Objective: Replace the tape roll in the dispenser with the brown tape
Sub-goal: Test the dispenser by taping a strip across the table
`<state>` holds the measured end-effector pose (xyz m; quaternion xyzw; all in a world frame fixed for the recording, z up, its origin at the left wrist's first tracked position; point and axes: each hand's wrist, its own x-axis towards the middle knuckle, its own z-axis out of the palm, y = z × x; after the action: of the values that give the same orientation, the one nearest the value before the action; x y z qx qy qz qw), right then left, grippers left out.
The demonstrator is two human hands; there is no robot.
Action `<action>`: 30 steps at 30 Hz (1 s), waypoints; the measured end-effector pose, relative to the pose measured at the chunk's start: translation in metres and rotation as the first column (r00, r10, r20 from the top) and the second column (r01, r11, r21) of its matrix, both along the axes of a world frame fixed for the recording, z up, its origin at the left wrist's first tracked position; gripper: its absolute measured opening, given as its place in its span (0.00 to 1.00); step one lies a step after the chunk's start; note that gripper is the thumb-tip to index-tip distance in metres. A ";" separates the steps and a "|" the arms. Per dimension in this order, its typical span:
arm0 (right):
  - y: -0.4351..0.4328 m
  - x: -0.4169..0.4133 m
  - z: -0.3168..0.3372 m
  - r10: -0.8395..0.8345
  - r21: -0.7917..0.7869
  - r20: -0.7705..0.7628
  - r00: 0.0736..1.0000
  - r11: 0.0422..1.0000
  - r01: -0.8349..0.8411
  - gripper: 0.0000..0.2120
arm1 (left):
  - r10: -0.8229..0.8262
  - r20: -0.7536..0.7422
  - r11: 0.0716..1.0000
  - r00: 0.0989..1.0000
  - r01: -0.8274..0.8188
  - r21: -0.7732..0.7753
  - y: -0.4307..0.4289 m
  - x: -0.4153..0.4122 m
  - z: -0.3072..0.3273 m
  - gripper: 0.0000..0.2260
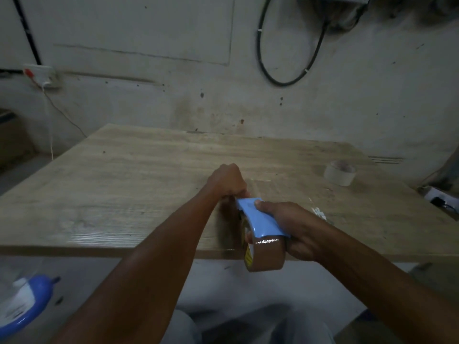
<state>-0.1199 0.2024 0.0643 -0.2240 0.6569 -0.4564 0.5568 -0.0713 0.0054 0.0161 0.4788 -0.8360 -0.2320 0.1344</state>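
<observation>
A blue tape dispenser (258,220) is held over the near edge of the wooden table (124,189). A brown tape roll (267,255) sits in its rear end, hanging just past the table edge. My right hand (295,229) grips the dispenser's right side, thumb on top of the blue cover. My left hand (229,181) is closed at the dispenser's front end, pinching what looks like the brown tape strip there; what its fingers hold is partly hidden. A clear tape roll (339,173) lies flat on the table at the far right.
A wall with a black cable loop (288,58) rises behind the table. A socket with a white cord (43,75) hangs at the left. A blue and white object (23,301) lies on the floor at lower left. A small white item (320,214) rests on the table beside my right hand.
</observation>
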 end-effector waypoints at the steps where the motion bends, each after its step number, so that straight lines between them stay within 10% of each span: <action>1: -0.002 -0.001 0.004 -0.005 0.016 -0.001 1.000 1.000 0.005 0.15 | -0.011 0.000 1.000 1.000 0.011 -0.011 0.000 -0.002 -0.002 0.17; 19: -0.006 0.007 0.006 0.043 0.139 -0.050 0.998 0.990 -0.036 0.19 | -0.324 -0.001 0.945 0.946 0.324 -0.042 0.000 0.026 -0.001 0.05; 30: -0.008 0.006 -0.001 0.047 0.113 -0.039 0.998 0.993 -0.043 0.21 | -0.183 -0.094 0.958 0.979 0.156 -0.240 -0.018 0.024 -0.021 0.04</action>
<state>-0.1142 0.1944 0.0635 -0.2166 0.6879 -0.4013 0.5646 -0.0477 -0.0130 -0.0051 0.3724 -0.8860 -0.1711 0.2169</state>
